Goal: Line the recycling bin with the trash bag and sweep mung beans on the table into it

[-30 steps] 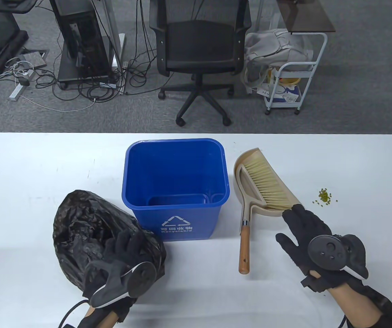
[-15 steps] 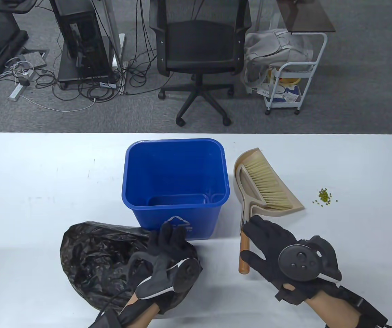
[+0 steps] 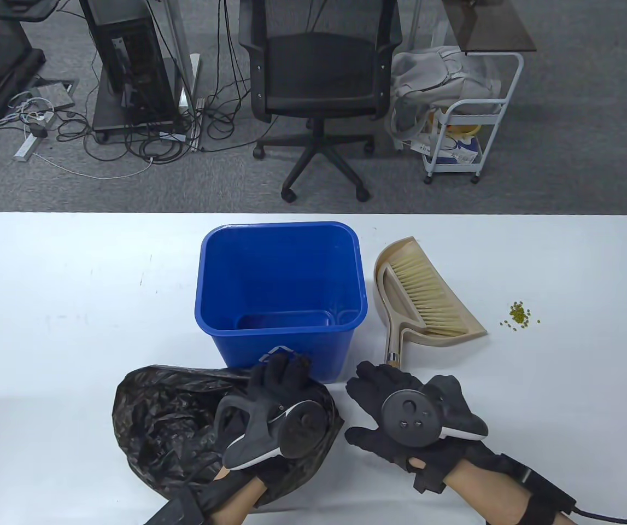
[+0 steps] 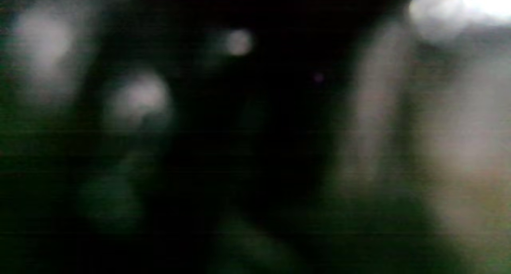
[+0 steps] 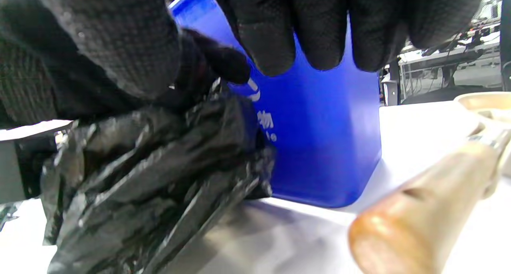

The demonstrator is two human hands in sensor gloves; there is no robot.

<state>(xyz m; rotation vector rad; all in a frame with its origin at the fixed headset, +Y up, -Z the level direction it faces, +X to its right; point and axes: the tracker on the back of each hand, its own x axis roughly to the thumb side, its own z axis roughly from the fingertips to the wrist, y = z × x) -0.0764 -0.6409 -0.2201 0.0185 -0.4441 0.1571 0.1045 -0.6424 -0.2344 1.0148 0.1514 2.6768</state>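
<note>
My left hand [image 3: 269, 404] sits among the folds of the crumpled black plastic trash bag [image 3: 182, 415], which lies on the white table [image 3: 45, 328] against the near wall of the open blue plastic recycling bin [image 3: 280, 284]. Its fingers reach the bag's far edge beside the bin's label; whether they pinch the film I cannot tell, and the left wrist view is dark blur. My right hand [image 3: 400, 415] hovers just right of the bag with fingers spread and nothing in it, directly over the wooden end of the brush handle [image 5: 423, 222]. I judge it is placed there to take the bag's opposite edge so the mouth can be pulled open. The bin is unlined, so lining is the step in hand. The beige dustpan holding the pale-bristled hand brush [image 3: 428, 298] lies just right of the bin, parked for later use. The small heap of green mung beans [image 3: 520, 314] lies unswept, well right of the dustpan.
</note>
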